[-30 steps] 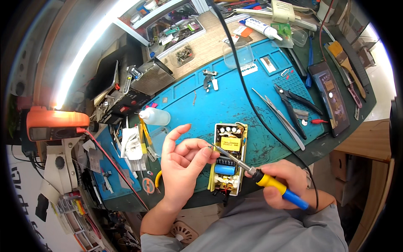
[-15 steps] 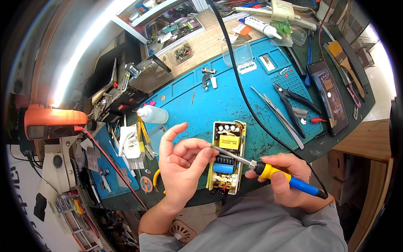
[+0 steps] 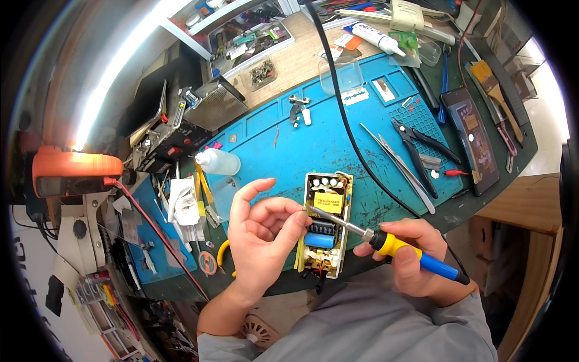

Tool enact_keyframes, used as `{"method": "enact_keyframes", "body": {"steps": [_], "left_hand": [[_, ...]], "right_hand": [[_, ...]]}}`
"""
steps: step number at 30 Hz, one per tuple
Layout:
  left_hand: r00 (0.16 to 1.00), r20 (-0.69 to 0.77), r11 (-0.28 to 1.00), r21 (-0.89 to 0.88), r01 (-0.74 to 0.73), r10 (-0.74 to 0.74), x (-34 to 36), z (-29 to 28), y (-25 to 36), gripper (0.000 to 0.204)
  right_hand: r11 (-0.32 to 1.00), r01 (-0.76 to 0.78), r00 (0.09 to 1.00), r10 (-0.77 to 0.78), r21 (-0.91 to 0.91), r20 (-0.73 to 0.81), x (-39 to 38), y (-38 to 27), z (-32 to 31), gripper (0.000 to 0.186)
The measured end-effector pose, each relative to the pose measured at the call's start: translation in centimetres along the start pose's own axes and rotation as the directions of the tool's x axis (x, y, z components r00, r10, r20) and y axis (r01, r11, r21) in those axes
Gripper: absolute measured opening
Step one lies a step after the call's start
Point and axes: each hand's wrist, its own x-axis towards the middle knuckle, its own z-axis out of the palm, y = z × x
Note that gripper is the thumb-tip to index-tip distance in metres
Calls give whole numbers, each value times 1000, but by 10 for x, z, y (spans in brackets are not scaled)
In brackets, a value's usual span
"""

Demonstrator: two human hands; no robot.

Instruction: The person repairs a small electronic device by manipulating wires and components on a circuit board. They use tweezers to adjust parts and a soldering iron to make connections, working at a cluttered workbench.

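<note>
Your left hand (image 3: 259,235), left of the uncovered circuit unit (image 3: 322,241), pinches a tiny piece (image 3: 305,207), too small to identify, between thumb and forefinger. Your right hand (image 3: 407,268), right of the unit, grips the soldering iron (image 3: 391,244); its shaft extends over the unit. The unit lies along the near edge of the tabletop (image 3: 464,205). Change: within the last second, the tip has shifted slightly right of your left fingertips. Judgement: you are adjusting tip position at the piece; contact cannot be confirmed.
</note>
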Motion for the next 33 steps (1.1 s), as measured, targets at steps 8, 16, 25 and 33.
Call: {"method": "enact_keyframes", "body": {"steps": [8,16,25,33], "left_hand": [[917,110,899,-187,397,-383,12,-17,6,31],[907,113,868,-261,422,-406,10,-15,5,22],[906,180,873,-248,420,-384,5,-18,3,25],[940,201,880,-340,331,-275,4,-17,7,16]], "right_hand": [[1000,-5,1000,4,27,28,-4,2,-2,47],[998,47,998,-45,-38,47,-3,3,-3,48],[995,67,989,-58,69,-133,-3,-16,12,35],[662,613,632,-739,-431,-236,129,-170,-16,38]]}}
